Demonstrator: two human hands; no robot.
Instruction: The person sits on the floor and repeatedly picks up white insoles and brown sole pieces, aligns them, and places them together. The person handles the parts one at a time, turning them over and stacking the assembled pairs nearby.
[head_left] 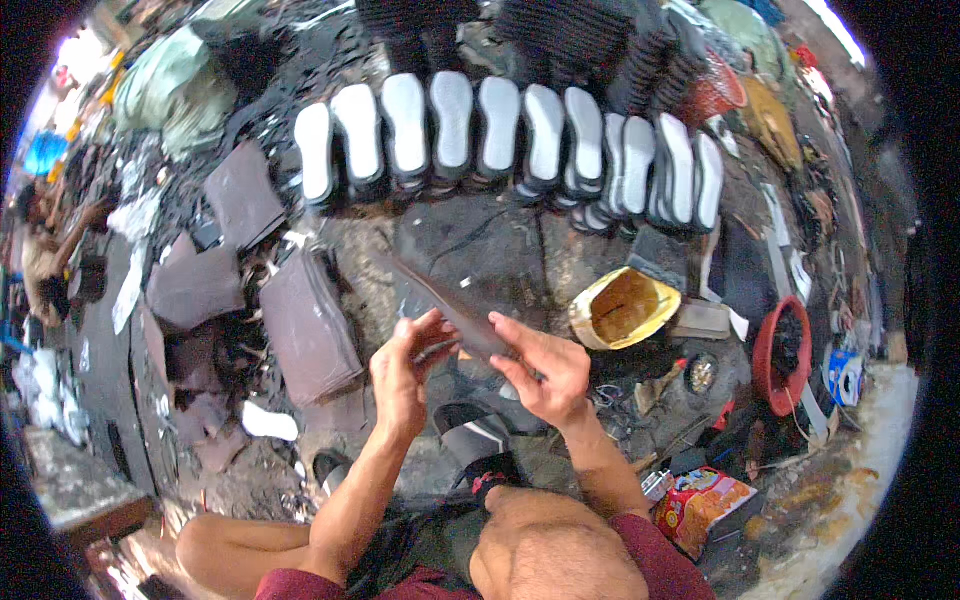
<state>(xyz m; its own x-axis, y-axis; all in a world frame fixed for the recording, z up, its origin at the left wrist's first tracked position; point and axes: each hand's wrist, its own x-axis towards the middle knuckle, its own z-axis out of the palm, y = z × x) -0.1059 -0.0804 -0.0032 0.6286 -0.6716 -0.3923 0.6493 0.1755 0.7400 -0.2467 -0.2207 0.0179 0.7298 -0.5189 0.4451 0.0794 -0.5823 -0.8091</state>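
Between my hands, in the middle of the view, a thin dark brown sheet (pixel 436 295) is held tilted, seen almost edge-on. My right hand (pixel 550 372) pinches its near right end between thumb and fingers. My left hand (pixel 402 368) has its fingers curled at the sheet's near left edge; part of that grip is hidden. Left of my hands lies a stack of similar brown sheets (pixel 308 325). Beyond them, a curved row of stacked shoe soles with white tops (pixel 452 115) stands on the ground.
To the right are a cut-open yellow container (pixel 655 293) with a brown inside, a red basin (pixel 768 350) holding dark pieces, and a red printed packet (pixel 700 505). More brown sheets (pixel 245 195) and a loose white sole (pixel 270 422) lie left. Another person (pixel 50 255) is at the far left.
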